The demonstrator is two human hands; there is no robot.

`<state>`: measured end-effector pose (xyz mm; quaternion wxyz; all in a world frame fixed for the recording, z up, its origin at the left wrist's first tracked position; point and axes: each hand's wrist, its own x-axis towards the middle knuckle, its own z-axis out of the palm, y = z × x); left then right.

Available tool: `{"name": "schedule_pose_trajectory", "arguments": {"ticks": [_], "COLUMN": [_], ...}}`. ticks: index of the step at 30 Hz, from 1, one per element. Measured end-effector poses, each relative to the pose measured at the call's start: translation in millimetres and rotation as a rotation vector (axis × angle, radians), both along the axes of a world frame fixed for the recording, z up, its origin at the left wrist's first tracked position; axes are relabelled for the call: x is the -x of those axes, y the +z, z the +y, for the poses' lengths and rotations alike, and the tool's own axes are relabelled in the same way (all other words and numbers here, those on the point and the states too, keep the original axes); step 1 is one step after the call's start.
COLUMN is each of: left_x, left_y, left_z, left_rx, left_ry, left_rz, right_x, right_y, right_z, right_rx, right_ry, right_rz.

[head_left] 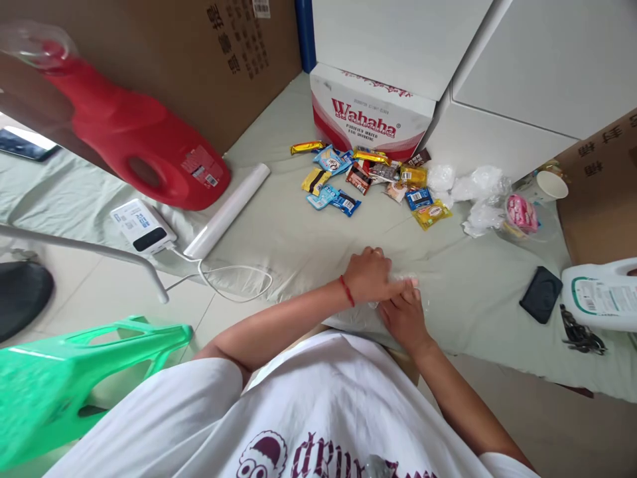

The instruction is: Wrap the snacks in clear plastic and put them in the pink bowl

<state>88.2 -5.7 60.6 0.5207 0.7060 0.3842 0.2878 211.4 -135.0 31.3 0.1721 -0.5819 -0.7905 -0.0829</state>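
Observation:
My left hand (367, 277), with a red string bracelet (347, 291) on the wrist, has its fingers curled at the near part of the covered surface. Its thumb reaches over to my right hand (404, 317), whose fingers are bent and press close to it. Thin clear plastic (401, 275) shows around the fingertips of both hands. Whether anything sits inside this plastic is hidden by the hands. Beyond them lies a loose pile of small wrapped snacks (359, 178) in yellow, blue and brown packets.
A Wahaha carton (371, 116) stands behind the snacks. To the left are a red bottle (149, 146), a white roll (229, 211), a corded power bank (143, 226) and a green stool (64, 372). Rightward lie crumpled clear bags (482, 186), a paper cup (551, 186), a black wallet-like item (541, 295) and a white jug (602, 299).

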Motion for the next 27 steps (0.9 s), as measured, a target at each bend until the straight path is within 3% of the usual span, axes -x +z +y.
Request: {"name": "schedule_pose_trajectory", "arguments": {"ticks": [1,4,9,13,17,20,23,25,27], "left_x": [-2.5,-2.2,19.9,49.2,77.8,92.6,99.2,99.0,96.4], "left_y": [-0.4,-9.1,-25.9,-29.5,-29.6,-30.3,-32.4,-34.5,-36.4], "left_z": [-1.5,10.4,51.4,74.3,77.4,68.5,57.6,51.3,45.9], "left_rx": [0.019,0.273,0.526,0.696,0.809,0.854,0.880,0.879,0.859], "left_ry": [-0.033,-0.022,0.164,0.329,0.389,0.371,0.289,0.238,0.218], "left_rz": [0.028,0.013,-0.026,-0.085,-0.114,-0.137,-0.253,-0.327,-0.343], "right_x": [-0.1,-3.1,-14.8,-21.9,-20.3,-21.3,-29.0,-33.7,-33.5], "right_y": [-1.0,-4.1,-3.7,-6.2,-15.2,-13.7,-0.6,8.5,11.7], "right_z": [2.0,0.7,-16.2,-31.8,-49.7,-57.8,-43.6,-15.9,23.0], "right_rx": [0.016,0.070,-0.010,-0.091,-0.101,-0.024,-0.019,0.014,0.120], "right_ry": [0.015,0.056,-0.002,-0.101,-0.148,-0.154,-0.332,-0.456,-0.480], "right_rz": [-0.004,-0.026,0.018,0.046,0.095,0.286,0.619,0.766,0.817]}}
